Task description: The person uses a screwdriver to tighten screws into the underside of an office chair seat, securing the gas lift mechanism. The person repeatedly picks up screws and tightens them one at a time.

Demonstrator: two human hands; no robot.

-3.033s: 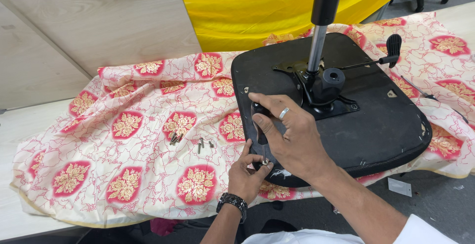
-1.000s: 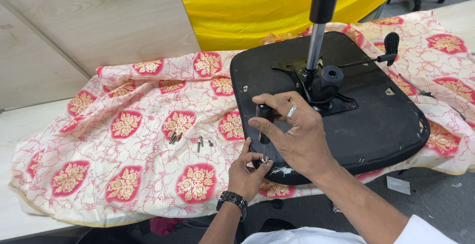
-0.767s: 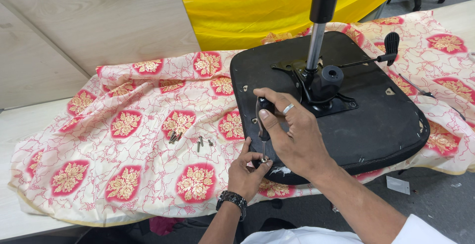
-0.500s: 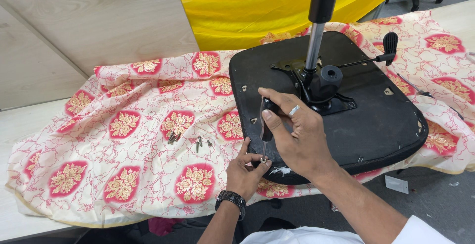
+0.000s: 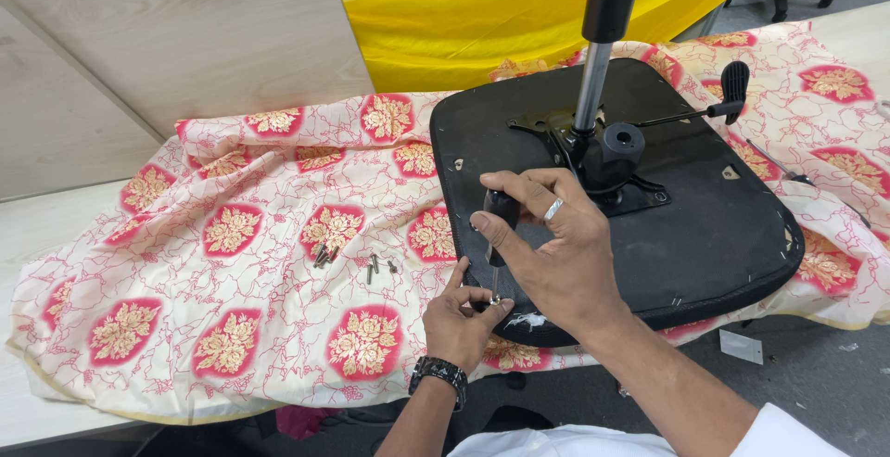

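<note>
While right hand (image 5: 556,262) grips screwdriver (image 5: 498,234), left hand (image 5: 461,320) steadies screw (image 5: 494,300).

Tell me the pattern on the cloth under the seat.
The cloth is cream with thin red vein-like lines and red patches holding gold flower motifs, seen in the head view.

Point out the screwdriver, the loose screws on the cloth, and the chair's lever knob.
screwdriver (image 5: 502,211): head view, on its black handle, gripped by the right hand (image 5: 556,262).
loose screws (image 5: 322,256): head view, on the left cluster lying on the cloth.
lever knob (image 5: 735,80): head view, on the black paddle at the rod's end.
</note>
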